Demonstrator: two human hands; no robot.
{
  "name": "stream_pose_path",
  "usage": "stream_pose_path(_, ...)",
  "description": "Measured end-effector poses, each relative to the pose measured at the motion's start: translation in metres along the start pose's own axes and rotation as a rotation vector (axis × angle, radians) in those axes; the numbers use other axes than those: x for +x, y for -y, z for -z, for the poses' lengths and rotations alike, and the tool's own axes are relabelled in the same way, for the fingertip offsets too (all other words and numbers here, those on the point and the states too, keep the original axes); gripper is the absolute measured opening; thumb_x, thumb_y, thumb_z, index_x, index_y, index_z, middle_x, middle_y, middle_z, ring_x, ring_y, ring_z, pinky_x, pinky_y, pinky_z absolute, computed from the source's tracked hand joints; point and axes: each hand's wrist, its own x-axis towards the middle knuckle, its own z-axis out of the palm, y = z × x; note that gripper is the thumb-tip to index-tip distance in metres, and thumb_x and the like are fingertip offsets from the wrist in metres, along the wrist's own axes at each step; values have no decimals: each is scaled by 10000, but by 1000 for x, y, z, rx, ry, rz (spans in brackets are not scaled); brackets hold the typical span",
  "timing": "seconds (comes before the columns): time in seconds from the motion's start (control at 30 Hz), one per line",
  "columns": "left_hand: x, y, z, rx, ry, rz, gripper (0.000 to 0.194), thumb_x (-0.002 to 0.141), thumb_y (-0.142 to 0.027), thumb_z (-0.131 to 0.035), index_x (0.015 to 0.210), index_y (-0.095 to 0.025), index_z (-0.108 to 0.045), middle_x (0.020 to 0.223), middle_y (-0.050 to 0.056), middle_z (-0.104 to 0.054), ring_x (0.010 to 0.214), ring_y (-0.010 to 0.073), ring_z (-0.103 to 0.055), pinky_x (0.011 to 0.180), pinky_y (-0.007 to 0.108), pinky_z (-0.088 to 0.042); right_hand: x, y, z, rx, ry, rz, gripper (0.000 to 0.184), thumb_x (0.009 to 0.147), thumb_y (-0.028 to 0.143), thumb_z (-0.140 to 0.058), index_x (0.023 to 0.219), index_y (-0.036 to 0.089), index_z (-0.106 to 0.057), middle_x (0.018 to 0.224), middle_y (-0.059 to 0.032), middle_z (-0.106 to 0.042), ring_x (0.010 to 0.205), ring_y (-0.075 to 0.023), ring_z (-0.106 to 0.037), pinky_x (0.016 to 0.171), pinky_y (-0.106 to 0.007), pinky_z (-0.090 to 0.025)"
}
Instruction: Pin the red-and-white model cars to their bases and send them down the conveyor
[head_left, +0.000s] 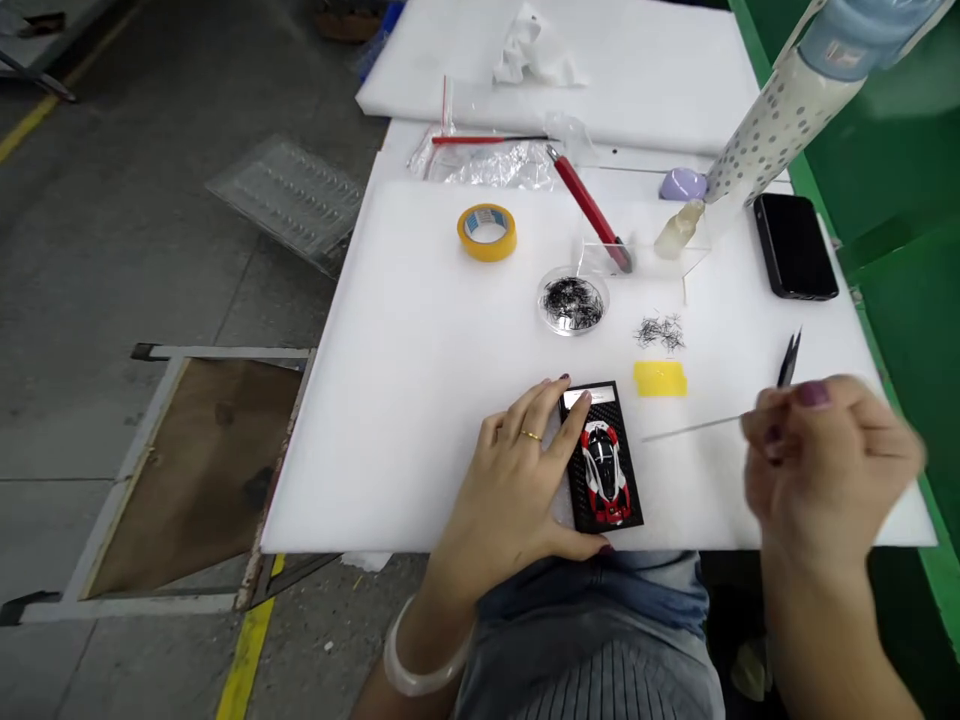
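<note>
At the front edge of the white table, a red, white and black model car [604, 475] sits on a black rectangular base [637, 505]. My left hand [517, 470] grips this base, thumb at the near end and fingers along its left side and far end. My right hand [825, 450], slightly blurred, is closed in a pinch on a thin, needle-like rod [694, 430]. The rod points left toward the car, and its tip is apart from it. Dark pointed tweezer tips [790, 360] show just beyond my right hand; the rest of that tool is hidden.
Beyond the car are yellow tape strips [660, 379], loose black slivers [660, 332] and a round clear dish [573, 303] of more slivers. Farther back lie a tape roll [486, 250], a red knife [589, 205], a small bottle [679, 230] and a phone [796, 245].
</note>
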Motion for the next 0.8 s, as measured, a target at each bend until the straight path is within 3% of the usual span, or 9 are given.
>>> stream_pose_path(0.13,0,0,1,5,-5,2,1337,493,-824,-797,1532,-110,-351,1569,242,-377,1386,413,-380,1018,468,-355,-43,-3,-17,177,-104,-185,363,812,422,-797,643,210,-554,508,56,-461,457,-90,-426,454,-242,-358)
stream_pose_path(0.3,0,0,2,9,-5,5,1333,500,-831,-790,1531,-101,-363,1570,247,-377,1383,423,-383,1019,467,-343,-59,-5,-23,310,-212,-319,348,739,313,-853,568,188,-577,484,48,-495,412,-58,-370,388,-199,-263)
stream_pose_path(0.7,0,-1,2,-50,79,64,1233,615,-829,-724,1572,-165,-320,1622,190,-303,1425,438,-313,1059,489,-333,-59,-6,-19,252,-218,-288,311,797,257,-761,558,237,-563,501,29,-472,403,-96,-329,353,-255,-234)
stream_pose_path(0.8,0,0,1,-48,64,49,1258,599,-828,-738,1571,-149,-316,1615,201,-314,1418,436,-328,1058,487,-336,-37,5,-9,153,-291,-62,294,812,241,-719,568,253,-555,498,37,-438,387,-107,-305,350,-279,-227)
